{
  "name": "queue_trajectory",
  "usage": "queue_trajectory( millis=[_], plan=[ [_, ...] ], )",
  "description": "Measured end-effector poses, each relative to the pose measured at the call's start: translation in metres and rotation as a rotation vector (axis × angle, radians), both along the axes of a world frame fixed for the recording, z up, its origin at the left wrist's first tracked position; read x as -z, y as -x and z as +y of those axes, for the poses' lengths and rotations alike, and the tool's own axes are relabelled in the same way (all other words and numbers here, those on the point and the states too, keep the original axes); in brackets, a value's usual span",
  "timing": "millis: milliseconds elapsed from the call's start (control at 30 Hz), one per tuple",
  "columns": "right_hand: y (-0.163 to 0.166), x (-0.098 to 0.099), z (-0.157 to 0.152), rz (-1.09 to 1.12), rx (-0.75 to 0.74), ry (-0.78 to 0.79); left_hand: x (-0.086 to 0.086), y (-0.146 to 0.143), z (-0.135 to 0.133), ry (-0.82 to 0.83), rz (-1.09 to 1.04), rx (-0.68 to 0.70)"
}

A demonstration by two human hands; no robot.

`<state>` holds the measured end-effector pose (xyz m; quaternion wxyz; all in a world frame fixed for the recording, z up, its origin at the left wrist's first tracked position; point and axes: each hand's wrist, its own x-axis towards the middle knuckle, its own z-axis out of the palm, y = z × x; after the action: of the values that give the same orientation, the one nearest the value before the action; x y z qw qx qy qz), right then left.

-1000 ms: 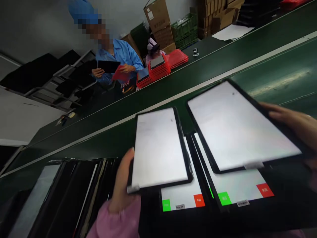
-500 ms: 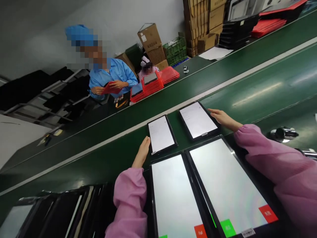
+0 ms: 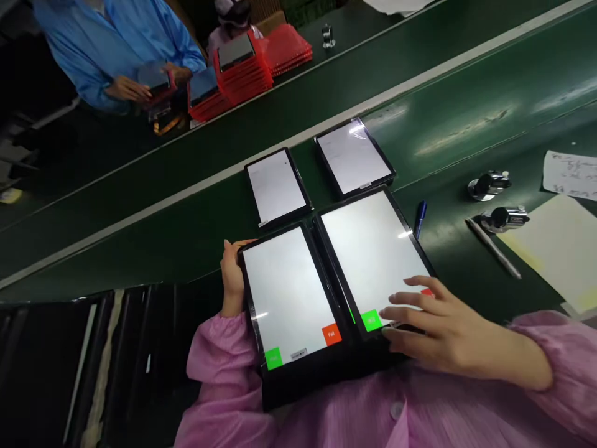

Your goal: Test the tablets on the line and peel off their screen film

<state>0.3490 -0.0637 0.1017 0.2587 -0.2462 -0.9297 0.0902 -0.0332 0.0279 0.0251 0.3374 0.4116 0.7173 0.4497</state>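
Left hand (image 3: pixel 232 277) clamped on left tablet (image 3: pixel 286 286) by its outer edge, right tablet (image 3: pixel 368 249) just beside it, right hand (image 3: pixel 443 330) fingers spread over its lower right, contact unclear; both likely stiff, slick, fragile-glassed, lightish: grip side edges.

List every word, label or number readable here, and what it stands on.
"Fail": red square on the nearer left tablet.
Too faint: lettering on that tablet's green square and on the nearer right tablet's green square.
Too small: stickers on the tablets.
Too blurred: handwriting on the paper slip.
Mostly covered by the right hand: the right tablet's red square.
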Motion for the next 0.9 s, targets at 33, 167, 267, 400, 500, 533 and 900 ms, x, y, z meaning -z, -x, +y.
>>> queue_trajectory(
  millis=[33,167,267,400,500,533,900],
  plan=[
    [0.003,0.007,-0.008,-0.016,0.0,-0.061,0.0,0.0,0.002,-0.024,0.025,0.004],
    [0.012,0.026,-0.018,0.022,-0.016,-0.28,-0.022,0.001,-0.005,-0.2,0.208,-0.001],
    [0.014,0.026,-0.013,0.08,-0.043,-0.294,-0.055,-0.011,-0.033,-0.352,0.347,0.078],
    [0.014,0.011,0.006,0.075,0.036,-0.337,-0.087,-0.067,-0.068,-0.417,0.536,0.752],
    [0.008,-0.005,0.026,0.108,0.161,-0.404,-0.094,-0.117,-0.048,-0.299,0.715,1.109],
    [0.003,-0.01,0.03,0.135,0.214,-0.414,-0.094,-0.128,-0.032,-0.293,0.748,1.144],
    [-0.084,0.028,-0.018,0.187,0.552,0.161,-0.089,-0.108,0.067,-0.129,0.614,0.487]
  ],
)
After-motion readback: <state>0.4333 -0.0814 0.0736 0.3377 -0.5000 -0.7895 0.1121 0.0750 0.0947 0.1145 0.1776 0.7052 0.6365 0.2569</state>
